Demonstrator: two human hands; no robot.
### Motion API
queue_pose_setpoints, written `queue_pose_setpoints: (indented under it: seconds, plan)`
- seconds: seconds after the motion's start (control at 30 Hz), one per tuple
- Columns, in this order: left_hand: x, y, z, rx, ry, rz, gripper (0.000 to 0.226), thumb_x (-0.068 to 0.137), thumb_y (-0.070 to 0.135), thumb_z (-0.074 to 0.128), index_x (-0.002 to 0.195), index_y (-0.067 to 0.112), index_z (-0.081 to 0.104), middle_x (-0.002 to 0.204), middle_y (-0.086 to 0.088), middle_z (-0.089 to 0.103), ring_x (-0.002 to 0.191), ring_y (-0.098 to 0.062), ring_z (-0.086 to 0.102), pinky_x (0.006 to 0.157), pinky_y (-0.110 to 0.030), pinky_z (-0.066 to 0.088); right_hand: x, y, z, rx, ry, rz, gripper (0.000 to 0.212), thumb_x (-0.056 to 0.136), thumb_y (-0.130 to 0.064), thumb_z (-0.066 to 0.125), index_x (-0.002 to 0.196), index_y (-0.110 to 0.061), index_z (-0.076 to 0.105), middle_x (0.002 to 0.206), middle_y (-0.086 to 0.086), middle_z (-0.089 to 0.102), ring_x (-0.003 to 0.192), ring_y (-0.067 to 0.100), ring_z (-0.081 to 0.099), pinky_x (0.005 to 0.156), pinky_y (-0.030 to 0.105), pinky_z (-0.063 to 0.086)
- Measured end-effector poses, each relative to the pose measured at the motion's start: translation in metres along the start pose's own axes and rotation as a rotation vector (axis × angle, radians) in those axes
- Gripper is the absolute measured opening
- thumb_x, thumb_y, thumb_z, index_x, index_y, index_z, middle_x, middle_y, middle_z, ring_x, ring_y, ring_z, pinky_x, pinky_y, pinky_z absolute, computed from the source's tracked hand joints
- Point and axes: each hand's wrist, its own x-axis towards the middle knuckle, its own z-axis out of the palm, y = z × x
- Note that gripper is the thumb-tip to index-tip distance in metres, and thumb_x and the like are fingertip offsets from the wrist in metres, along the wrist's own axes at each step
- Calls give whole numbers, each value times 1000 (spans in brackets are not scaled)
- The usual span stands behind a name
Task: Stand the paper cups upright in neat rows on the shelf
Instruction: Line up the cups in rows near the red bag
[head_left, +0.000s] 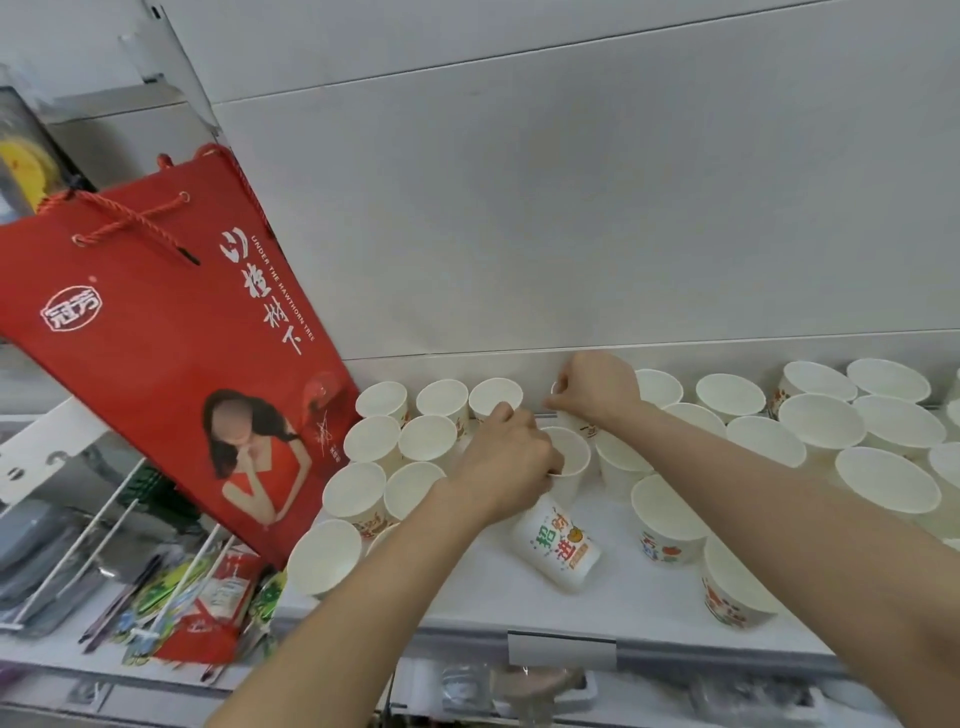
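Observation:
Several white paper cups with printed sides stand upright in rows at the left of the white shelf (467, 587), for example one cup (384, 397) at the back. One cup (558, 548) lies on its side near the shelf's middle. My left hand (506, 462) grips the rim of an upright cup (571, 454) in the middle. My right hand (597, 387) pinches the rim of a cup (563, 415) at the back wall, mostly hidden by the hand. More upright cups and wider bowls (821, 421) stand on the right.
A red paper gift bag (171, 338) leans at the shelf's left end, touching the leftmost cups. Below and left, packets hang on white hooks (171, 587). A blank price holder (561, 649) sits on the shelf's front edge. A white panel backs the shelf.

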Motion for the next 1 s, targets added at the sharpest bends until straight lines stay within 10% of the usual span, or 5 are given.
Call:
queue_pose_setpoints:
  seconds: [0.23,0.43,1.0]
  plan:
    - [-7,-26,-17,-381,93,-103,24,88,33,59,109,34,70,108,7,70,107,-18,54,90,-34,37,-7,-1,-3,238,0,-15,38,80,-31,63,48,-18,46,48,-2,44,55,21,45,47,28,29]
    - [9,-80,-7,-194,86,-313,29,88,26,61,115,33,67,110,6,69,108,-21,54,92,-30,35,-10,36,-11,-1,-102,-239,26,73,-19,67,95,-31,73,96,-11,70,100,15,55,95,31,38]
    - [-12,-87,-8,-385,65,-284,12,81,29,69,91,35,74,92,13,70,91,-12,61,77,-29,49,-33,32,-16,220,117,-272,17,81,-15,68,93,-23,75,93,-9,72,91,15,59,79,29,45]
